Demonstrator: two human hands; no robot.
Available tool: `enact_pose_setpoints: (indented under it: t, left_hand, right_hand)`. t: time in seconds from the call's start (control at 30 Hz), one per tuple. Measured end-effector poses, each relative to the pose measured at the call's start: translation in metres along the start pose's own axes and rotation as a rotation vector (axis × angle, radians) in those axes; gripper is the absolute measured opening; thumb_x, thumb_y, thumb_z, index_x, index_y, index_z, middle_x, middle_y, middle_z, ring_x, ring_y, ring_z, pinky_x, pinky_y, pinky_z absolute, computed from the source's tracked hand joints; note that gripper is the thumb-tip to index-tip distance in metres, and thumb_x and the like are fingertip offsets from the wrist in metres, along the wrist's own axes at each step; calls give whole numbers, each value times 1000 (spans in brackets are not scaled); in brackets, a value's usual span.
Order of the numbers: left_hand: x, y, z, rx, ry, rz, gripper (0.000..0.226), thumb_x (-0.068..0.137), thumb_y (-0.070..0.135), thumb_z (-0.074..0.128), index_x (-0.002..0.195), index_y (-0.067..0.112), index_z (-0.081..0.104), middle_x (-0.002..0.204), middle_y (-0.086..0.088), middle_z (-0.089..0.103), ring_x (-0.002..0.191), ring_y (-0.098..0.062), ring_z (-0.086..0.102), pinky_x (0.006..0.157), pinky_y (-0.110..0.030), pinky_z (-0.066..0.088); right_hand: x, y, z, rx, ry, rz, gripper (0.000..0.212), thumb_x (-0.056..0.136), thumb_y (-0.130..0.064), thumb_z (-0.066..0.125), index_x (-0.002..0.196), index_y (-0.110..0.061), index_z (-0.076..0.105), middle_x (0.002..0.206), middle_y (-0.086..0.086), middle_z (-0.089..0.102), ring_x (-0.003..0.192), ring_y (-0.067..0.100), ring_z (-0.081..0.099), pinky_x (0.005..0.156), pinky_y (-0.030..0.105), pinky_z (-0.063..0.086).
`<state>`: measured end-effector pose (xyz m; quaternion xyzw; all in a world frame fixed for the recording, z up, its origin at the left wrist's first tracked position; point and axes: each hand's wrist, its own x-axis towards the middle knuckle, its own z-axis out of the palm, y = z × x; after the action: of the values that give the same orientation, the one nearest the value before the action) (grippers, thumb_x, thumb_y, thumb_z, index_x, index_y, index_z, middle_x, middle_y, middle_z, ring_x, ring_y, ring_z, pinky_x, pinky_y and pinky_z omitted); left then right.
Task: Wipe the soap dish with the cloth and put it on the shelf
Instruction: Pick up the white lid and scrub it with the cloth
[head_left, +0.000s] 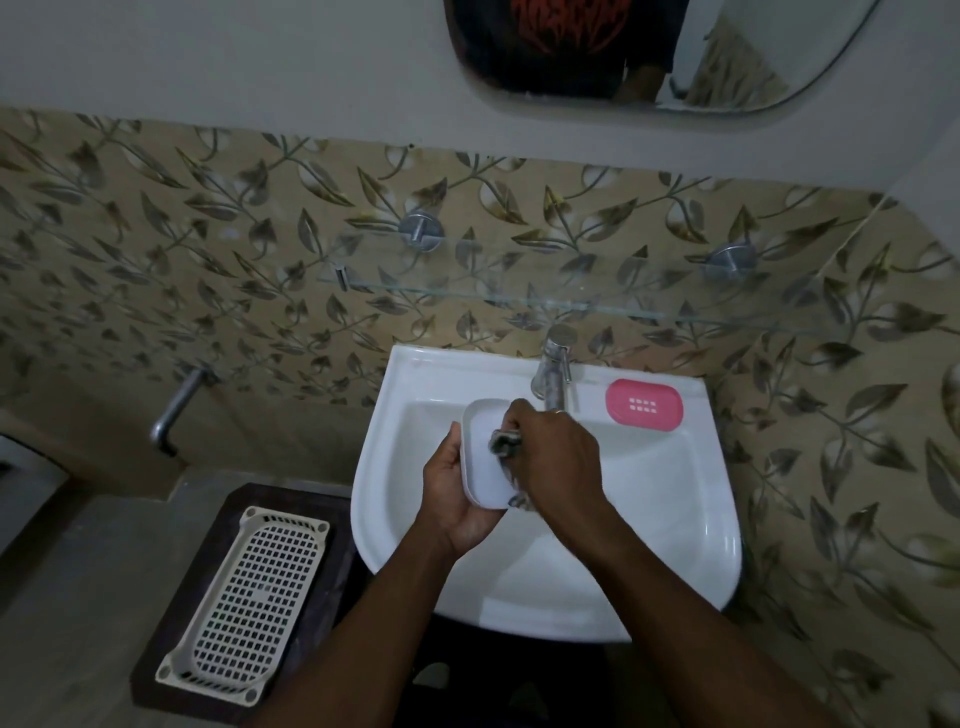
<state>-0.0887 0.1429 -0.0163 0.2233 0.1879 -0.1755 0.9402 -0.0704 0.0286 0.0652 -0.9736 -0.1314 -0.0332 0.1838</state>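
Soap dish is up over the white sink, with the left hand cupping it from underneath, fingers curled round its edge. Right hand has a grey cloth bunched tight in its grip, pressed into the dish. Pink tray sits on the sink rim just right of the tap. Glass shelf runs along the wall above.
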Motion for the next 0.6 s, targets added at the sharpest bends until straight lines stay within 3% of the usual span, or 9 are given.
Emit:
enact_pose_setpoints:
  t: [0.17, 0.27, 0.37, 0.47, 0.6]
  left_hand:
    - [-2, -5, 5, 28, 14, -9, 57, 99, 51, 36, 107, 11, 77, 107, -16, 71, 89, -30, 72, 72, -38, 60]
    - [-1, -1, 1, 27, 39, 1, 60, 97, 55, 37, 123, 9, 66, 120, -19, 66, 105, -32, 65, 86, -42, 57]
    - [-2, 5, -2, -4, 44, 18, 58, 96, 52, 42, 121, 7, 67, 118, -19, 68, 108, -33, 64, 97, -46, 49]
    - [-4, 6, 2, 15, 33, 24, 58, 98, 51, 39, 124, 8, 68, 119, -19, 67, 106, -33, 64, 99, -46, 46]
    - [-5, 3, 8, 60, 58, -1, 58, 99, 53, 36, 133, 10, 58, 116, -18, 67, 104, -31, 63, 85, -41, 56]
  right_hand:
    - [11, -8, 7, 113, 87, 84, 11, 90, -24, 61, 100, -21, 59, 88, 4, 69, 82, 22, 64, 66, 29, 48]
    - [1, -14, 10, 201, -80, 39, 22, 88, -34, 65, 105, -20, 64, 97, 5, 69, 89, 21, 65, 79, 29, 50]
    - [-10, -8, 3, 106, -207, -21, 15, 82, -29, 68, 95, -25, 61, 89, 2, 69, 84, 22, 64, 69, 27, 46]
    - [-5, 0, -3, 5, -100, 9, 8, 89, -22, 58, 97, -20, 58, 86, 3, 66, 81, 24, 63, 68, 28, 47]
    - [5, -9, 4, 47, 85, 80, 9, 91, -25, 60, 97, -19, 59, 84, 4, 67, 80, 23, 64, 69, 32, 54]
